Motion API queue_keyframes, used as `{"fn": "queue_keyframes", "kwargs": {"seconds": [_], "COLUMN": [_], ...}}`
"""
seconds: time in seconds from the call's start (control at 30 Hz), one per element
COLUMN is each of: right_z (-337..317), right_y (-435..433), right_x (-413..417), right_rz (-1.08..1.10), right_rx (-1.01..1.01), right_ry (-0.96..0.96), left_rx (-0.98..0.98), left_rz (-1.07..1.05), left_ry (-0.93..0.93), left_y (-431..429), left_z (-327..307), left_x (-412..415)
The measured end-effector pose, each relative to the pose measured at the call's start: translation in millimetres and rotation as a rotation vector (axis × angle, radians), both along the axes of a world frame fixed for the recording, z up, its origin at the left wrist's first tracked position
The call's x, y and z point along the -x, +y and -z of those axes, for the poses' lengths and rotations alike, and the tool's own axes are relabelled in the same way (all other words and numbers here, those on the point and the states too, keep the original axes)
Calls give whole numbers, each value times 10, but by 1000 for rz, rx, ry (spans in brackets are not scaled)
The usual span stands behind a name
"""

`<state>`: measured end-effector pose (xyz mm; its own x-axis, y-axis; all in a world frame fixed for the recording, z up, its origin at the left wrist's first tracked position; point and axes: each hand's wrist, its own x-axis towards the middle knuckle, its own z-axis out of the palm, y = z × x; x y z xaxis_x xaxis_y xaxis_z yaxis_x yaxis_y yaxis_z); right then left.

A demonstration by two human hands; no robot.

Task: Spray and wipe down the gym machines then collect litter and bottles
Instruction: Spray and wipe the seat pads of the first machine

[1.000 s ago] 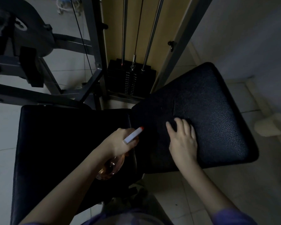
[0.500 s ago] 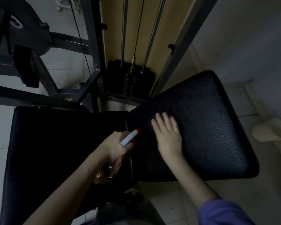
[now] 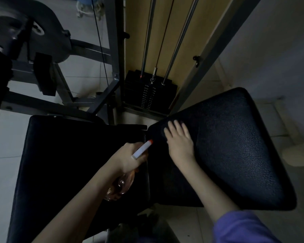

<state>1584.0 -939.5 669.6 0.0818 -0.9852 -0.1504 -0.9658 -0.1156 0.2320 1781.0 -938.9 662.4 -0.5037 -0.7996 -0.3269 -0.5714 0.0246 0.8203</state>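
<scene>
My left hand (image 3: 128, 158) grips a clear, pinkish spray bottle (image 3: 120, 187); its white nozzle with an orange tip (image 3: 142, 149) points toward the right pad. My right hand (image 3: 180, 142) lies flat, fingers straight, on the near-left corner of the black textured seat pad (image 3: 235, 146). A darker patch under that hand may be a dark cloth; the light is too dim to tell. A second black pad (image 3: 68, 163) sits to the left, under my left forearm.
Behind the pads stands the black weight stack (image 3: 149, 92) with steel guide rods and a cable. Grey frame bars (image 3: 47, 106) and a round cam cross the left side. A pale object (image 3: 298, 155) lies on the tiled floor by the right wall.
My right hand has slid left and farther up across the right pad, toward its corner. The left hand and the spray bottle have barely shifted.
</scene>
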Motion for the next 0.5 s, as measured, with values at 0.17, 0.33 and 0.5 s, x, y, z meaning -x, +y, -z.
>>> {"fn": "queue_keyframes", "kwargs": {"seconds": [0.17,0.33,0.5], "right_z": [-95,-174,23], "right_y": [132,-319,-234], "right_x": [189,87,-109], "right_rz": [-106,3,-145], "right_rx": [144,69,-155], "right_ry": [-27,52,-34], "left_rx": [-8,-16,-30], "left_rz": [-9,-1,-87], "left_ry": [29,-42,-90], "left_y": [18,16,-44], "left_z": [-49,15,162], "left_x": [-67,-117,-127]}}
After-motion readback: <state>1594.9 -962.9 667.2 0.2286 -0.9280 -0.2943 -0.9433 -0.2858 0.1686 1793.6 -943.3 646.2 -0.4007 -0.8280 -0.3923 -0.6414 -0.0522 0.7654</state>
